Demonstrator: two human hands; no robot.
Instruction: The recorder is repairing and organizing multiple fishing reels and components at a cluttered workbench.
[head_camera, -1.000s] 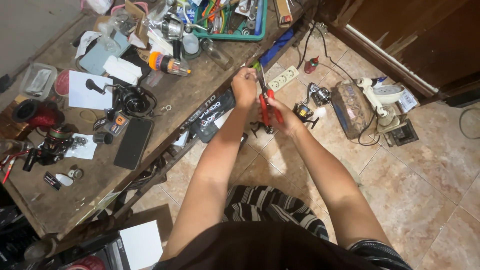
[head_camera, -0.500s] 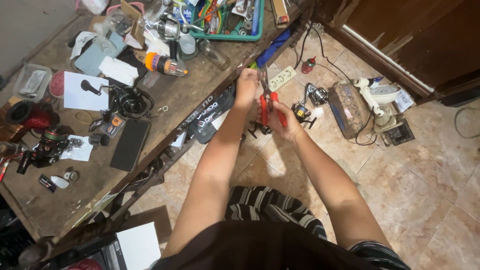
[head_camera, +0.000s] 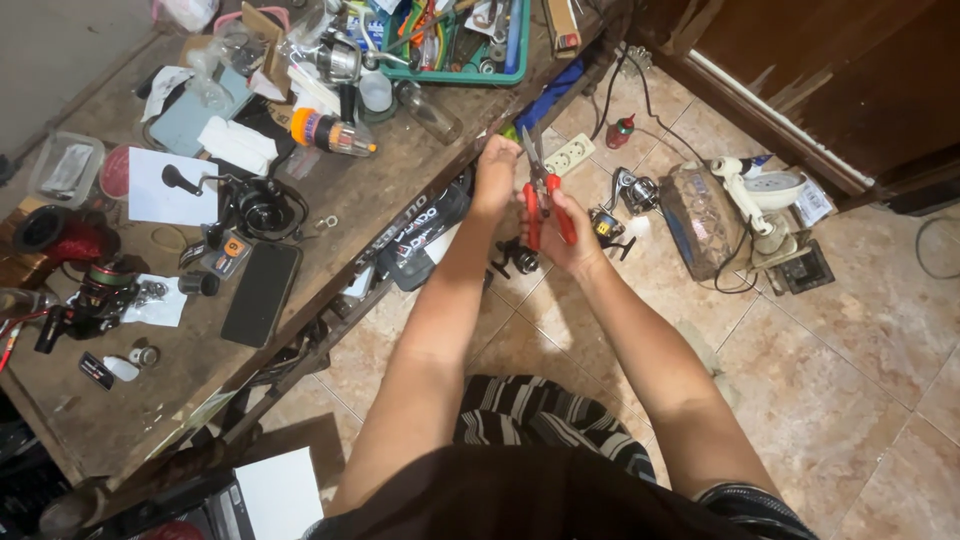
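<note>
My striped shorts (head_camera: 545, 420) sit nearest, over the tiled floor (head_camera: 830, 400). Ahead at 12 o'clock, my right hand (head_camera: 575, 235) grips the red handles of the pliers (head_camera: 541, 195), tips pointing up. My left hand (head_camera: 497, 172) is closed at 11 o'clock of the pliers, pinching something too small to tell. A reel (head_camera: 521, 258) lies on the floor just under my hands. At 10 o'clock the worktop (head_camera: 400, 180) carries a phone (head_camera: 260, 294), and farther off a green tray (head_camera: 470, 45).
</note>
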